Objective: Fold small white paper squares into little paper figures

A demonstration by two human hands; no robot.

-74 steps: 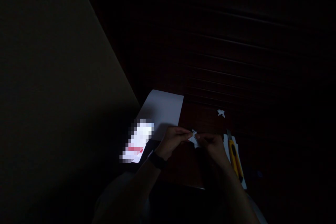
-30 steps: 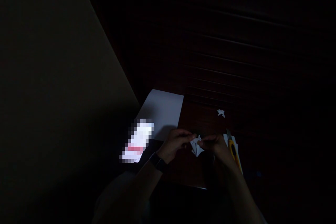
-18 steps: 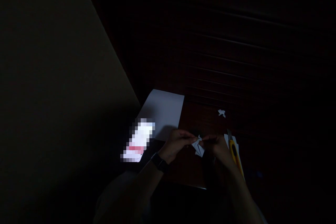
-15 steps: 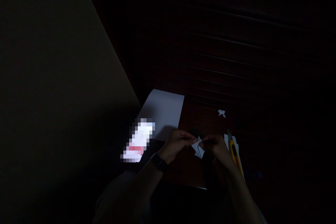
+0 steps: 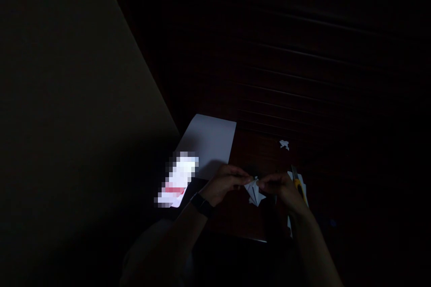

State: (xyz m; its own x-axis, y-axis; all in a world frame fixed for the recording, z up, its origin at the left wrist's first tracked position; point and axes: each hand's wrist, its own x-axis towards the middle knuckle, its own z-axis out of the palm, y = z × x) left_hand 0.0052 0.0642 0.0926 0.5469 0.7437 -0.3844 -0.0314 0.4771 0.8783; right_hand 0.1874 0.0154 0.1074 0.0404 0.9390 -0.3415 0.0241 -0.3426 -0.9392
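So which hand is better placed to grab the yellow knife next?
Probably the right hand: the yellow knife lies just beside it, while the left hand is farther off, near the big paper. Both hands hold the folded paper, though.

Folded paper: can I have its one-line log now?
left hand: pinching folded paper | right hand: pinching folded paper | yellow utility knife: partly hidden

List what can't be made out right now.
All in the head view:
Bright screen: content lost to pixelation.
Folded paper: top partly covered by left hand and right hand.
Yellow knife: lower handle behind right forearm.
Blue spot: too small, dark.
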